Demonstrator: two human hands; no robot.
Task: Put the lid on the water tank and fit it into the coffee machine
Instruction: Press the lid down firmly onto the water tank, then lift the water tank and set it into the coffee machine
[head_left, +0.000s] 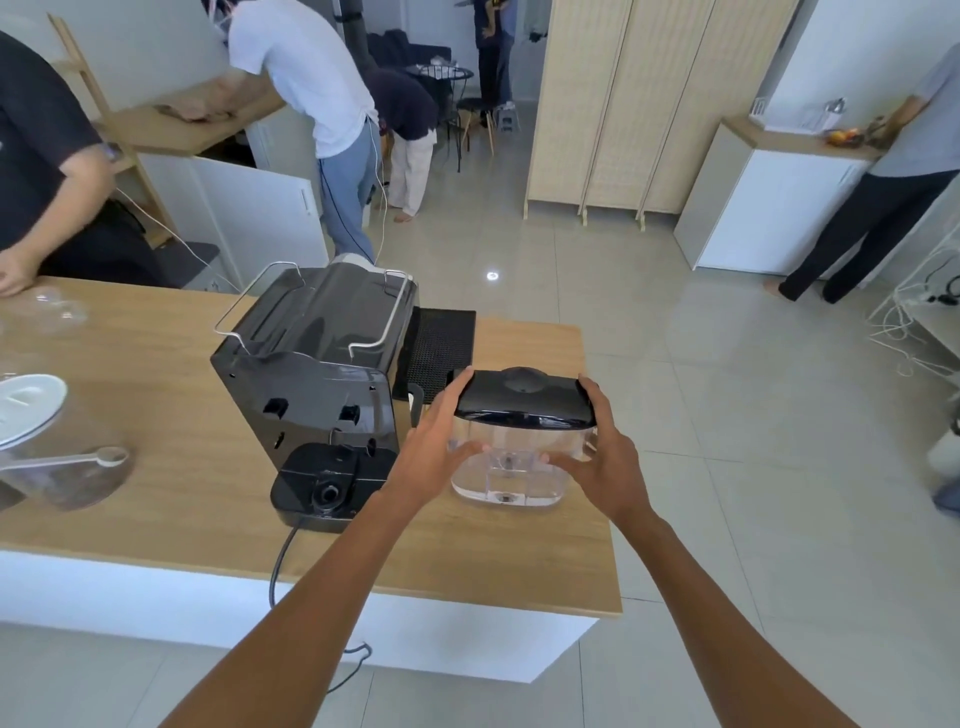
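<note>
Both hands (519, 452) around lidded water tank (511, 467)

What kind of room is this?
Probably a shared kitchen-style workspace: a coffee machine on a wooden counter, white cabinets, tiled floor, and several people working at other counters.

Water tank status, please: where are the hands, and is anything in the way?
Left hand and right hand grip clear plastic water tank, black lid on. Black coffee machine alongside, path clear.
</note>
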